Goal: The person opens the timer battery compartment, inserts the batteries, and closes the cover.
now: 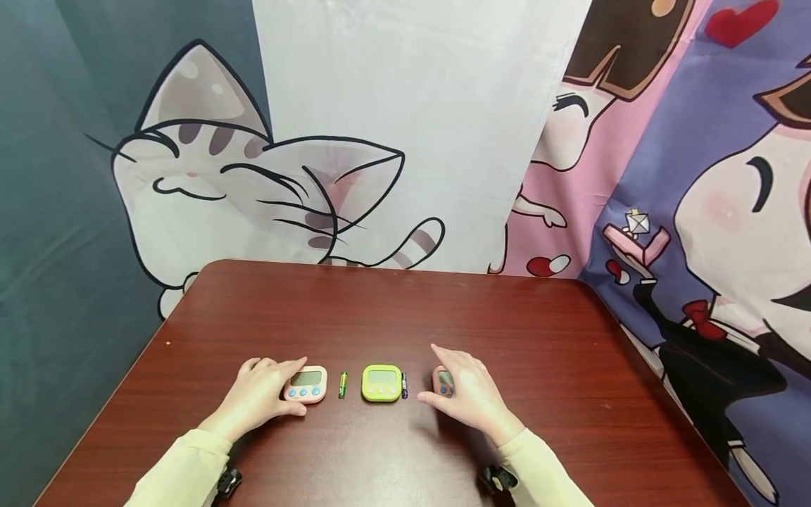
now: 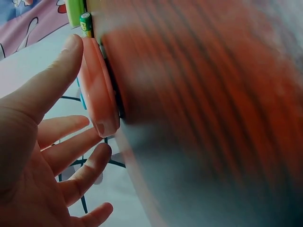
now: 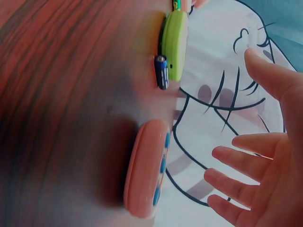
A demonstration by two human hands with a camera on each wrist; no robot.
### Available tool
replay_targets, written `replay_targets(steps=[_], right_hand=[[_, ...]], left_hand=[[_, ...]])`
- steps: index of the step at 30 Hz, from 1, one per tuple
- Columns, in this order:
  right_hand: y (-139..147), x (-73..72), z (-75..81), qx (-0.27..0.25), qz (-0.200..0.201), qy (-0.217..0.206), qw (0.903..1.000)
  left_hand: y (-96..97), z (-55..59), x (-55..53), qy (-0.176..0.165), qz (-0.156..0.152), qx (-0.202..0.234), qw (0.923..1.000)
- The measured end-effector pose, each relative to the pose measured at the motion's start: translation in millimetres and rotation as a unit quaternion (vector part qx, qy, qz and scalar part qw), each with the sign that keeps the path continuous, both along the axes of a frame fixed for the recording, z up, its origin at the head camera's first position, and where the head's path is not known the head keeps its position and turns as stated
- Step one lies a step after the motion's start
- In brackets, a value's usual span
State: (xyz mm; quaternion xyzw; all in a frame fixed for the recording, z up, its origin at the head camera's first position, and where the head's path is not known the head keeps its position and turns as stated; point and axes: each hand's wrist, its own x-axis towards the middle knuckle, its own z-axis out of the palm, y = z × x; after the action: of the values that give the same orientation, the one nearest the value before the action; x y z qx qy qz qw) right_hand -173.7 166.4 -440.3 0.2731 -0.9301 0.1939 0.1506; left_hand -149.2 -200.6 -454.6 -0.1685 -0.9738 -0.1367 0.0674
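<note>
A pink digital timer (image 1: pixel 307 384) with a grey screen and blue buttons lies at the left of a row on the table. My left hand (image 1: pixel 262 391) is at its left side, thumb and fingers spread around it; whether they touch it I cannot tell. To its right are a green battery (image 1: pixel 343 385), a lime-green timer (image 1: pixel 381 384) and a dark blue battery (image 3: pixel 161 72) close beside that timer. My right hand (image 1: pixel 469 391) hovers with fingers spread over another pink timer (image 3: pixel 147 168), partly hiding it in the head view. Nothing is held in the right hand.
The brown wooden table (image 1: pixel 393 310) has rounded far corners. Cloth with cartoon figures, including a cat (image 1: pixel 190 211), hangs behind it and along the right side. Black wrist devices (image 1: pixel 229 484) sit on both sleeves.
</note>
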Motion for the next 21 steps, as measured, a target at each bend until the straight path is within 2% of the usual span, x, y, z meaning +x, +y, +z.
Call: replay_targets(steps=[6, 13, 21], right_hand=[[-9.9, 1.0, 0.0, 0.012, 0.01, -0.003, 0.9999], [-18.8, 1.1, -1.4, 0.005, 0.021, 0.014, 0.9997], [-28.1, 1.4, -1.3, 0.004, 0.017, 0.033, 0.9993]], left_hand=[[-1.0, -0.5, -1.1, -0.019, 0.017, -0.011, 0.9996], [-2.3, 0.0, -3.5, -0.009, 0.015, -0.012, 0.9998], [-2.9, -0.8, -6.3, -0.025, 0.022, -0.014, 0.9993]])
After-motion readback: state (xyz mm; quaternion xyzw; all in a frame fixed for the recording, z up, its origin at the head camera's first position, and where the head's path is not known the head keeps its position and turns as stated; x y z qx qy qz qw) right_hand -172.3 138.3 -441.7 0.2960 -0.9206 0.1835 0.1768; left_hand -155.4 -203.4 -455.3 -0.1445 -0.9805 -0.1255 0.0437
